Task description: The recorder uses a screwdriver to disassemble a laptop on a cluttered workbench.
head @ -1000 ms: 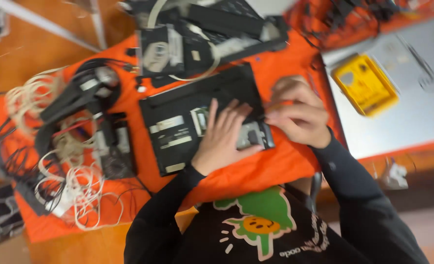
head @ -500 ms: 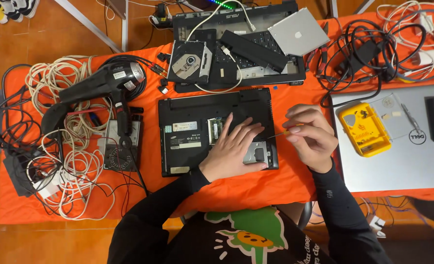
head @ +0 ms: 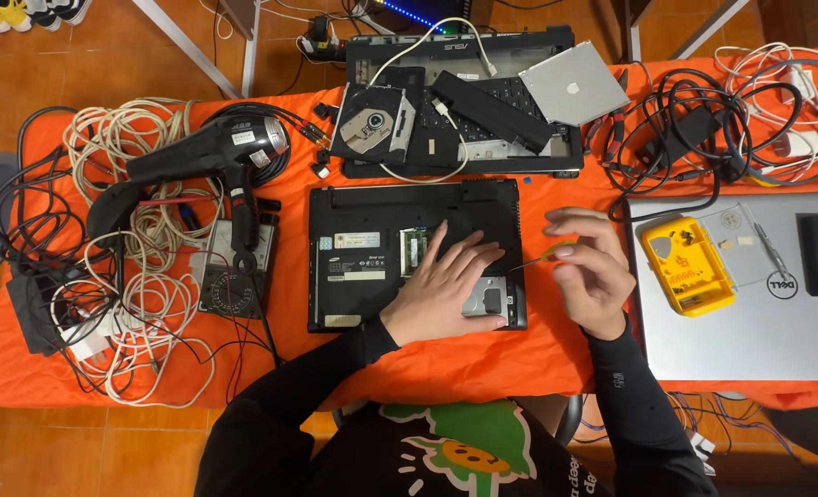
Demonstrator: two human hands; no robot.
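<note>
Left hand [head: 446,290]: lies flat, fingers spread wide, palm down on the upturned black laptop [head: 363,262] at frame centre, pressing over the opened bay near its lower right corner; it grips nothing.
Right hand [head: 588,271]: just right of the laptop, fingers pinched narrowly around a small screwdriver [head: 542,257] with a yellow-orange handle; the thin shaft slants down-left toward the laptop's right edge.
Doing it well (a judgement): keep the flat palm steady so the case cannot slide on the orange cloth [head: 271,359], seat the tip squarely before turning, and hold the shaft upright rather than slanted, since tiny screws strip easily.
Right side: a yellow bit case [head: 685,267] with its clear lid open sits on a closed silver laptop [head: 749,340].
Left side: a multimeter [head: 236,267], a black hair dryer [head: 197,156] and tangled white cables [head: 151,313].
Upper frame: a stripped laptop chassis [head: 556,166] holding an optical drive [head: 372,120] (disc tray exposed) and a silver slim drive [head: 573,83].
</note>
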